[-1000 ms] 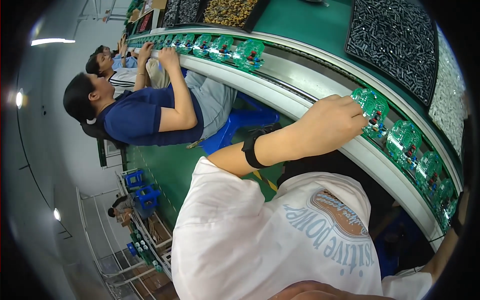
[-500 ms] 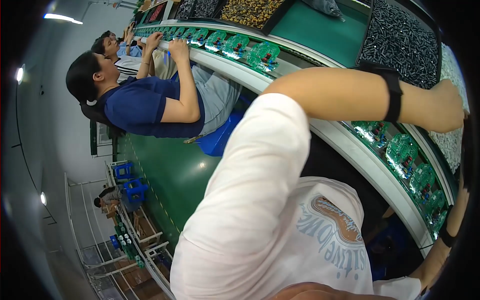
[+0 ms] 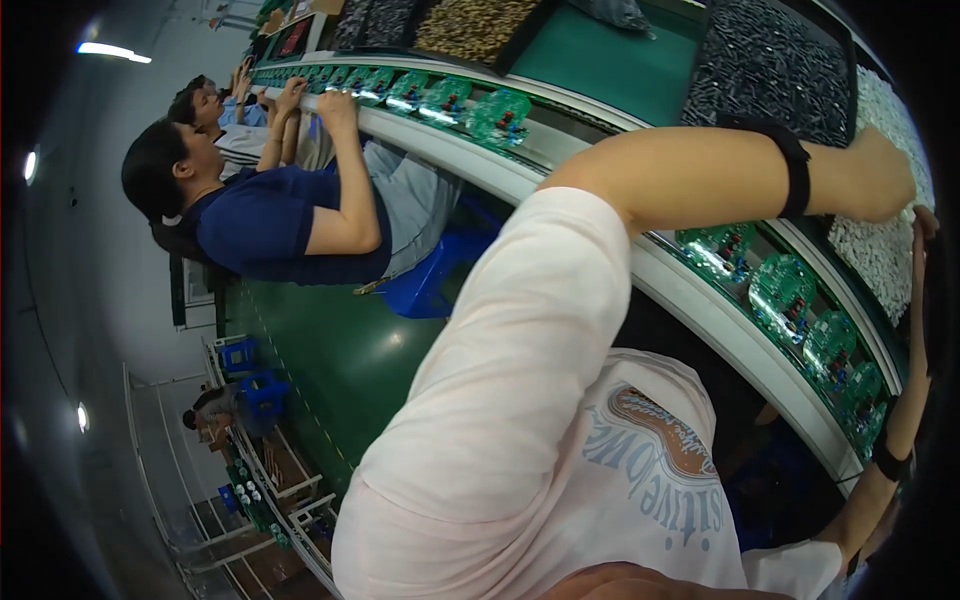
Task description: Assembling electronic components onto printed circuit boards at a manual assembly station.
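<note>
My left arm, with a black band at the wrist, reaches across the conveyor line. My left hand [image 3: 882, 176] is curled closed above a tray of small white parts [image 3: 868, 255], its back toward the view; what its fingers may hold is hidden. At the far right edge, my right hand [image 3: 926, 235] comes up close to the left one, dark and partly cut off, so its fingers cannot be read. Below my left forearm, green circuit boards [image 3: 783, 287] with small red and dark components sit in a row on the conveyor line [image 3: 740, 318].
A black tray of dark cylindrical parts [image 3: 770, 70] lies beyond my left forearm. Farther left are a tray of yellowish parts [image 3: 475, 30] and more circuit boards [image 3: 497, 115]. A co-worker in a dark blue top [image 3: 270, 220] sits at the line to my left, near a blue stool [image 3: 425, 280].
The whole view has shifted slightly. My left hand has moved a little away from the dark parts, over the white ones, and the fingertips of my right hand now show beside it.
</note>
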Action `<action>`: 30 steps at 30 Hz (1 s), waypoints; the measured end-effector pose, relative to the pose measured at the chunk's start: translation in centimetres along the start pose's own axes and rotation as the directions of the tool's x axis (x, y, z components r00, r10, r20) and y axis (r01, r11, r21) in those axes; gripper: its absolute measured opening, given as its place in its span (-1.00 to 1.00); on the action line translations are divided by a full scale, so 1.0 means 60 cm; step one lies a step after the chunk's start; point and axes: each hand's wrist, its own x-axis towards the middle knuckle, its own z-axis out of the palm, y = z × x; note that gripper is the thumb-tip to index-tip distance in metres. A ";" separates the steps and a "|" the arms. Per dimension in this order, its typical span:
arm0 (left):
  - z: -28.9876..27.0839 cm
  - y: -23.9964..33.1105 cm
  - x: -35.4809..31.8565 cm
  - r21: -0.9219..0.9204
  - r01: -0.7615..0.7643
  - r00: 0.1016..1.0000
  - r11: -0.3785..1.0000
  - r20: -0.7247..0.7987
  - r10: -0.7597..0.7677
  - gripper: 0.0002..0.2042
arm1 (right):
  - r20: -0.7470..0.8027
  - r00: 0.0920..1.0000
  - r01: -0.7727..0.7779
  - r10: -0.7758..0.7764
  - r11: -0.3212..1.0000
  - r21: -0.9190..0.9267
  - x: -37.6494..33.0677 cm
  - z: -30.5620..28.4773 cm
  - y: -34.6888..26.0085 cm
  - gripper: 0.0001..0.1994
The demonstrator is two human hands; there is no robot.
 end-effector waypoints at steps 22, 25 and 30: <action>-0.131 -0.030 -0.108 -0.629 -0.073 0.983 0.774 -0.179 -0.052 -0.84 | 0.364 0.928 -0.023 -0.075 0.966 0.258 -0.098 0.059 -0.252 -0.85; -0.185 -0.020 -0.168 -0.729 0.083 0.990 0.679 -0.017 -0.139 -0.84 | 0.379 0.917 0.037 -0.129 0.970 0.241 -0.105 0.083 -0.256 -0.83; -0.212 -0.031 -0.269 -0.830 0.162 0.971 0.534 0.037 -0.238 -0.89 | 0.329 0.933 0.084 -0.144 0.978 0.191 -0.111 0.098 -0.256 -0.85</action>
